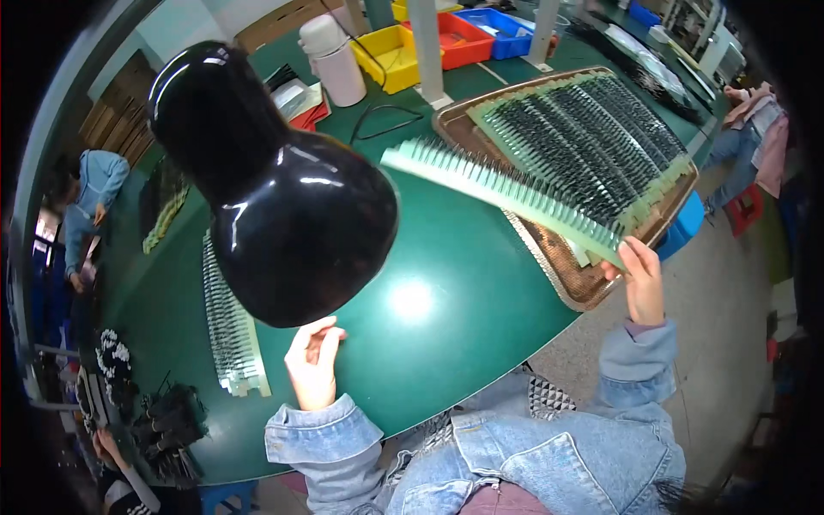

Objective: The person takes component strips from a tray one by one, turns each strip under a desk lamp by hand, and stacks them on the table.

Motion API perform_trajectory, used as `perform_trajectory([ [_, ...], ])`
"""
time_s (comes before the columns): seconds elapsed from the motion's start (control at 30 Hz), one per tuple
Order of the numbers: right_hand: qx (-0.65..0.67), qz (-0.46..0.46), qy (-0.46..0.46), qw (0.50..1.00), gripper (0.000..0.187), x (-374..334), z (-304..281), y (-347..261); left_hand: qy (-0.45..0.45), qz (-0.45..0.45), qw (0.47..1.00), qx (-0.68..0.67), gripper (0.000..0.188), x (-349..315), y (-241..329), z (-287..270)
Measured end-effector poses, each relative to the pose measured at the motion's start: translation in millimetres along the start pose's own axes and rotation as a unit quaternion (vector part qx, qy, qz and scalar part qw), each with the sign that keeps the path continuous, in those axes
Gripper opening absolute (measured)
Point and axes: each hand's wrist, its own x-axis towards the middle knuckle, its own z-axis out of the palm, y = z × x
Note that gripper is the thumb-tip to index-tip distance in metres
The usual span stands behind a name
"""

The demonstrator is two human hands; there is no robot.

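My right hand (639,283) grips the near end of a long pale-green strip (506,199) lined with rows of dark thin pins. The strip is held tilted, its far end reaching left over the table, beside a brown tray (549,262). In that tray lie several similar strips (592,142) side by side, full of dark pins. My left hand (313,365) rests near the table's front edge, just below the black lamp shade, holding nothing, with thumb and fingers a little apart. Left of it, another green strip with pins (232,322) lies partly behind the lamp.
A big black lamp (300,223) hangs over the green table (463,343). Behind stand a pale flask (333,64) and yellow (390,60), red (455,41) and blue bins (502,33). Dark bundles (172,429) lie at left. Other people sit nearby on both sides.
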Motion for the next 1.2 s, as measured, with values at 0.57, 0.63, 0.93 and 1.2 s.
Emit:
perform_trajectory([
  [0.57,0.189,0.068,-0.221,0.954,0.015,27.1,136.2,8.2,0.186,-0.022,0.886,-0.424,0.041,-2.3,4.5,-35.8],
  [0.63,0.247,0.080,-0.206,0.944,0.018,30.7,151.4,7.2,0.219,-0.027,0.891,-0.398,0.041,-2.4,3.4,-36.3],
  [0.93,0.224,0.053,-0.181,0.956,0.023,27.8,156.9,15.6,0.269,-0.050,0.859,-0.433,0.032,0.3,10.2,-31.4],
  [1.2,0.072,0.030,-0.239,0.968,0.019,23.5,147.8,7.0,0.244,-0.044,0.827,-0.504,0.030,5.3,19.2,-28.3],
])
